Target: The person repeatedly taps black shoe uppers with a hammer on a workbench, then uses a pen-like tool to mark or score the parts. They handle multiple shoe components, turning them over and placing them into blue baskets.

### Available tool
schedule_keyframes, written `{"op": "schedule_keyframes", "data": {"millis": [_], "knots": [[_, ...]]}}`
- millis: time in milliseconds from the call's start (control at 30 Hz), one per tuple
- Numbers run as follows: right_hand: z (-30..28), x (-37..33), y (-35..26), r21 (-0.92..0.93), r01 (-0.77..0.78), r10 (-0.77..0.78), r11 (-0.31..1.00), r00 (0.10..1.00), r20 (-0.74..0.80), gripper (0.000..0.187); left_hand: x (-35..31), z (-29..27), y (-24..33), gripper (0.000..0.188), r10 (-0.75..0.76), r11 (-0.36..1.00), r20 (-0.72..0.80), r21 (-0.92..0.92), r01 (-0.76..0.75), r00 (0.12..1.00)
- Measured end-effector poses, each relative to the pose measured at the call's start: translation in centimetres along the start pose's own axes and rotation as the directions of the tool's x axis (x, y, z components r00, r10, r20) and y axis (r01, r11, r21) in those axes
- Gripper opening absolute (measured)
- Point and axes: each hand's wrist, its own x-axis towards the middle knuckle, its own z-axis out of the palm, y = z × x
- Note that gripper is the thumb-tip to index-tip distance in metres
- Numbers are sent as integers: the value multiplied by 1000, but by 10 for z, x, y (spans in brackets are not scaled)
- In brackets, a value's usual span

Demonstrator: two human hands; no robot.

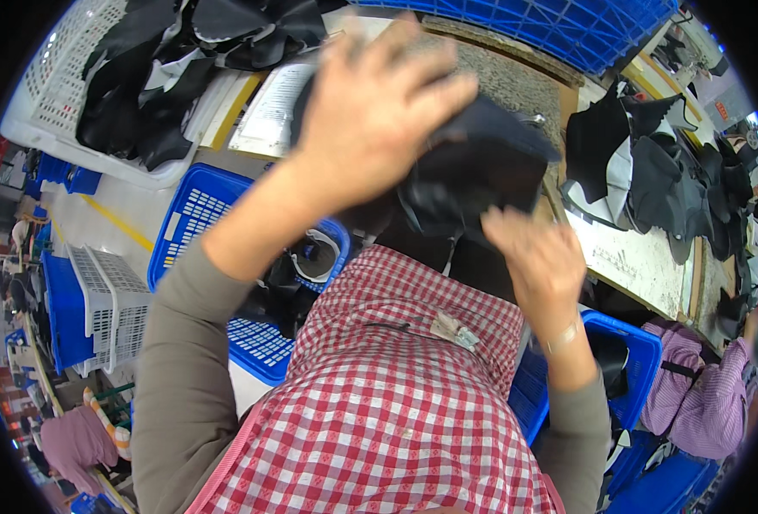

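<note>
A black leather-like piece (482, 171), its outline smeared by motion, is held up in front of my apron. At its lower right edge, my right hand (540, 261) is closed on it, thumb against the near side. My left hand (374, 116) is raised over the upper left of the piece, blurred, with fingers spread. Whether the left fingertips touch the piece is not visible. Part of the worktable (507, 77) shows behind it.
Black cut pieces (152, 103) fill a white crate at upper left; more black pieces (653, 171) pile on the right table. Blue baskets (186, 201) stand beside me on both sides. A blue crate (559, 30) is at the back. A person in a purple sleeve (709, 398) is at right.
</note>
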Motion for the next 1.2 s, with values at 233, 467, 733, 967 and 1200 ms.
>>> {"op": "schedule_keyframes", "data": {"millis": [233, 467, 733, 967, 1200], "knots": [[148, 67, 95, -201, -70, 92, 977, 991, 102, 38, 5, 80, -26, 75, -200, 946, 402, 316, 70, 894], [94, -4, 150, -256, -394, 438, 883, 888, 141, 58, -71, 122, -52, 73, -460, 760, 610, -105, 641, 645], [63, -6, 149, -389, -409, 507, 826, 840, 194, 38, -84, 119, -72, 67, -517, 503, 543, -433, 748, 662], [54, 71, 91, 56, -515, 481, 856, 830, 284, 35, -68, 127, -71, 67, -434, 433, 698, -393, 811, 570], [82, 102, 90, -247, -493, 551, 834, 732, 400, 40, -74, 130, -80, 67, -475, 147, 759, -431, 890, 446]]}}
